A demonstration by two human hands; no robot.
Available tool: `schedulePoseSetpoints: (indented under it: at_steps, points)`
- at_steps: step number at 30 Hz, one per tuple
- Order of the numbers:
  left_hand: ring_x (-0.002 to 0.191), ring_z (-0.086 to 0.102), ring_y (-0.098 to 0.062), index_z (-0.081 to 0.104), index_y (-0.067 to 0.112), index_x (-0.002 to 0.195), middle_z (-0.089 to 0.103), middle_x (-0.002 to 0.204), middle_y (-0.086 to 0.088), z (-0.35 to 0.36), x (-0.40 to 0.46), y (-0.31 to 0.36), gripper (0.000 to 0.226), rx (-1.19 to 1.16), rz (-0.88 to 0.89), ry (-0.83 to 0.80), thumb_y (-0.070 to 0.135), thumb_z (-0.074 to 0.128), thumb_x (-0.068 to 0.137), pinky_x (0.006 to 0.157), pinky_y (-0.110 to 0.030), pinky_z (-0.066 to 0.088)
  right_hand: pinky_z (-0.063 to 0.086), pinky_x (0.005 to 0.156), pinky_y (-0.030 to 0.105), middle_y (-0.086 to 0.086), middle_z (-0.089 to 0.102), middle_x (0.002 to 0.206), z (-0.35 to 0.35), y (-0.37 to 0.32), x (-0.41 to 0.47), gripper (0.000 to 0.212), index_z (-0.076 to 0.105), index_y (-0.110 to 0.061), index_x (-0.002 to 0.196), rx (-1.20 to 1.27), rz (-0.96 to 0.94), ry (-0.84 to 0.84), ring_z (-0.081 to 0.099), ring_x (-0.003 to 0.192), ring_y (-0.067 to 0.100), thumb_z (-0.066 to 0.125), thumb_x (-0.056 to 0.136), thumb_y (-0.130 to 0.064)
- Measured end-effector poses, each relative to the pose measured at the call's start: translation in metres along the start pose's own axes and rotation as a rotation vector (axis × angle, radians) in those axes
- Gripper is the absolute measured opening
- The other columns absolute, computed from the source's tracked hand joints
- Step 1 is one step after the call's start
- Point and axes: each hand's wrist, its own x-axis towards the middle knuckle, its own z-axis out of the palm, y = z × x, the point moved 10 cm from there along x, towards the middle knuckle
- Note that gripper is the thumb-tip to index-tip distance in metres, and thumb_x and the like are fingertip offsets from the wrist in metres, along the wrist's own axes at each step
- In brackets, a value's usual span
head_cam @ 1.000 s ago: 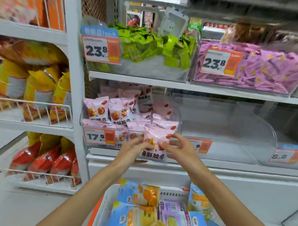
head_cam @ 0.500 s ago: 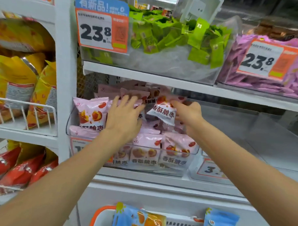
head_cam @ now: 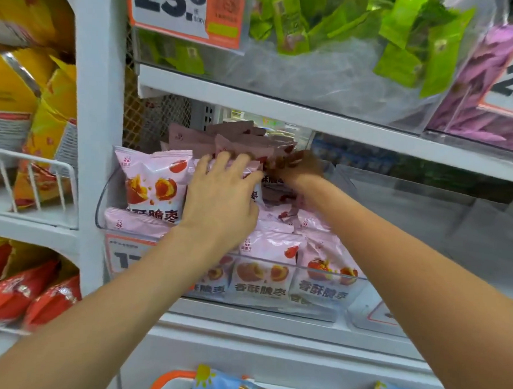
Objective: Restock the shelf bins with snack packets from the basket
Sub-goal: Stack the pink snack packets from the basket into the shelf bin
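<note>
A clear shelf bin [head_cam: 101, 200] on the middle shelf holds several pink snack packets [head_cam: 155, 187]. My left hand [head_cam: 219, 201] lies flat on the pile with its fingers spread and straight, pressing on the packets. Further back in the bin my right hand [head_cam: 299, 166] is blurred and rests among the rear packets, against one pink packet [head_cam: 272, 181] between the two hands. Whether its fingers grip that packet cannot be told. At the bottom edge shows the orange rim of the basket [head_cam: 165, 380], with blue snack packets [head_cam: 226, 385] in it.
An empty clear bin [head_cam: 425, 213] stands right of the pink one. The shelf [head_cam: 282, 105] just above carries bins of green packets [head_cam: 396, 53] and purple packets [head_cam: 473, 121]. Wire racks on the left hold yellow bags [head_cam: 33, 96] and red bags [head_cam: 24, 296].
Both hands have carried the pink packet up from the bin's front and pushed deeper in. The left hand now presses on the pile. The camera has moved closer.
</note>
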Motion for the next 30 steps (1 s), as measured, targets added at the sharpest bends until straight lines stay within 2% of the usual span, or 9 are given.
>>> schedulePoseSetpoints:
  at_steps: [2, 4, 7, 10, 15, 19, 22, 26, 30]
  points:
    - [0.117, 0.046, -0.034, 0.061, 0.018, 0.123, 0.052, 0.131, -0.009, 0.002, 0.001, -0.002, 0.044, -0.004, -0.009, -0.008, 0.029, 0.058, 0.081, 0.101, -0.047, 0.033, 0.044, 0.073, 0.024, 0.006, 0.065, 0.117, 0.002, 0.001, 0.003, 0.035, 0.063, -0.012, 0.111, -0.118, -0.018, 0.009, 0.061, 0.108, 0.022, 0.066, 0.086, -0.036]
    - [0.116, 0.047, -0.035, 0.062, 0.017, 0.122, 0.053, 0.129, -0.010, 0.002, 0.000, -0.002, 0.044, -0.005, -0.014, -0.006, 0.028, 0.060, 0.079, 0.100, -0.048, 0.034, 0.050, 0.081, 0.028, 0.010, 0.065, 0.119, 0.000, 0.007, 0.007, 0.029, 0.063, -0.009, 0.111, -0.165, -0.010, 0.037, 0.061, 0.109, 0.025, 0.064, 0.088, -0.026]
    - [0.113, 0.049, -0.034, 0.063, 0.017, 0.120, 0.055, 0.127, -0.009, 0.002, -0.001, -0.003, 0.043, -0.002, -0.018, 0.008, 0.026, 0.059, 0.078, 0.099, -0.047, 0.036, 0.046, 0.071, 0.027, 0.010, 0.065, 0.115, -0.002, 0.006, 0.007, 0.024, 0.062, -0.011, 0.109, -0.283, -0.049, 0.070, 0.063, 0.104, 0.027, 0.060, 0.090, -0.026]
    - [0.118, 0.044, -0.033, 0.059, 0.019, 0.125, 0.050, 0.134, -0.007, 0.003, -0.001, -0.001, 0.043, -0.002, -0.014, -0.004, 0.027, 0.055, 0.083, 0.102, -0.046, 0.032, 0.044, 0.070, 0.027, 0.007, 0.065, 0.113, 0.003, -0.004, 0.004, 0.027, 0.061, -0.014, 0.108, -0.370, -0.114, 0.025, 0.062, 0.100, 0.026, 0.059, 0.088, -0.032]
    - [0.126, 0.037, -0.030, 0.050, 0.022, 0.134, 0.041, 0.142, -0.004, 0.004, -0.001, -0.001, 0.048, -0.016, -0.007, -0.034, 0.030, 0.054, 0.087, 0.106, -0.045, 0.026, 0.038, 0.050, 0.021, 0.001, 0.061, 0.085, -0.010, -0.003, 0.004, 0.024, 0.063, -0.014, 0.090, -0.349, -0.084, -0.047, 0.053, 0.064, 0.011, 0.064, 0.085, -0.038]
    - [0.128, 0.036, -0.029, 0.048, 0.023, 0.136, 0.040, 0.143, -0.004, 0.006, -0.002, -0.001, 0.049, -0.008, -0.008, -0.068, 0.031, 0.053, 0.088, 0.107, -0.045, 0.026, 0.047, 0.064, 0.019, 0.000, 0.064, 0.094, -0.022, -0.001, -0.001, 0.009, 0.066, -0.020, 0.091, -0.235, -0.093, 0.021, 0.060, 0.080, 0.016, 0.068, 0.085, -0.027]
    - [0.130, 0.033, -0.029, 0.045, 0.024, 0.139, 0.036, 0.145, -0.004, 0.004, -0.002, -0.001, 0.049, -0.007, -0.013, -0.089, 0.034, 0.051, 0.091, 0.108, -0.044, 0.024, 0.037, 0.055, 0.016, 0.002, 0.065, 0.104, -0.009, -0.005, -0.006, 0.012, 0.065, -0.021, 0.100, -0.326, -0.141, -0.041, 0.052, 0.079, 0.014, 0.062, 0.088, -0.022]
    - [0.134, 0.026, -0.026, 0.026, 0.030, 0.146, 0.026, 0.150, -0.002, 0.008, 0.002, -0.001, 0.054, -0.004, -0.029, -0.203, 0.046, 0.036, 0.096, 0.112, -0.042, 0.020, 0.048, 0.066, 0.022, 0.005, 0.068, 0.107, -0.015, -0.002, -0.015, 0.012, 0.067, -0.018, 0.095, -0.258, -0.144, -0.057, 0.060, 0.083, 0.019, 0.059, 0.086, -0.018]
    - [0.131, 0.032, -0.027, 0.023, 0.024, 0.146, 0.037, 0.144, -0.003, -0.003, 0.010, -0.002, 0.065, -0.081, -0.087, -0.283, 0.040, 0.049, 0.090, 0.109, -0.040, 0.023, 0.054, 0.083, 0.034, 0.002, 0.070, 0.102, -0.037, 0.005, -0.047, 0.016, 0.070, -0.021, 0.097, -0.161, -0.154, -0.065, 0.064, 0.092, 0.022, 0.061, 0.085, -0.016]
